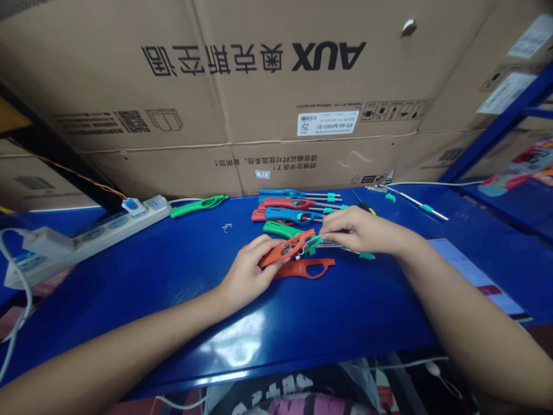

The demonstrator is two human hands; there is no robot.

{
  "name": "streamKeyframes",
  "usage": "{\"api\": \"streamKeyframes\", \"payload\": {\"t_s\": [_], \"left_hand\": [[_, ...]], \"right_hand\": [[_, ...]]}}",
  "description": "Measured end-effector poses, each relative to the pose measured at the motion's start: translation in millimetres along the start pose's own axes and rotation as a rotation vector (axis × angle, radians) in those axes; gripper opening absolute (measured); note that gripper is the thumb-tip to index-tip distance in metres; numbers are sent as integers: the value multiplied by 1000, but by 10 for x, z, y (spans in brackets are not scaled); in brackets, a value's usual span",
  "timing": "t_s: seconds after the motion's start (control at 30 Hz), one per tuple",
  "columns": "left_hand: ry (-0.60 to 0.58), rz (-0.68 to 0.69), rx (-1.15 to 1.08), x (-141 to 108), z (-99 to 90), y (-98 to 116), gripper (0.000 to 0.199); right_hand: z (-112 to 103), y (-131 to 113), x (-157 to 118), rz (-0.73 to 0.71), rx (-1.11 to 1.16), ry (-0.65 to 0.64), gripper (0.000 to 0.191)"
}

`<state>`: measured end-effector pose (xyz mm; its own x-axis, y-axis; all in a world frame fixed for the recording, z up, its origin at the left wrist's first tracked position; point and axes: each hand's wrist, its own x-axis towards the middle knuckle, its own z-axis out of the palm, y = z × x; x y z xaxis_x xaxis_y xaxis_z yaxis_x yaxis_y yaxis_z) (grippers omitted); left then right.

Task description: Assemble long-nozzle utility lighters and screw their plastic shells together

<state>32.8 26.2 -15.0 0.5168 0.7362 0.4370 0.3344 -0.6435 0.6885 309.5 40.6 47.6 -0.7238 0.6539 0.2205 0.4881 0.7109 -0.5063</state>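
My left hand [250, 268] is closed around an orange lighter casing [283, 249], held tilted above the table with its inner parts partly showing. My right hand [352, 230] pinches a thin wire [318, 237] at the casing's far end; its tip is too small to make out clearly. A short white lead [299, 255] hangs just below. Beneath the left hand lies a second orange casing half [305, 270]. Just behind the hands are a green lighter [280, 229], a blue lighter [280, 215] and a red lighter [289, 203], partly hidden by my right hand.
A white power strip [116, 227] runs along the left, near another green lighter casing [199, 206]. Tiny white bits [227, 227] lie on the blue table [173, 294]. At right are a metal tube [408, 197], a screwdriver [365, 204] and a tablet-like screen [470, 274]. Cardboard [242, 115] stands behind.
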Motion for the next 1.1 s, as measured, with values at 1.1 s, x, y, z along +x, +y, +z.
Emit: {"api": "streamKeyframes", "payload": {"t_s": [1.1], "left_hand": [[90,-190,-442,-9,-8,58,58]], "right_hand": [[557,-514,95,-226,8,-63,24]]}}
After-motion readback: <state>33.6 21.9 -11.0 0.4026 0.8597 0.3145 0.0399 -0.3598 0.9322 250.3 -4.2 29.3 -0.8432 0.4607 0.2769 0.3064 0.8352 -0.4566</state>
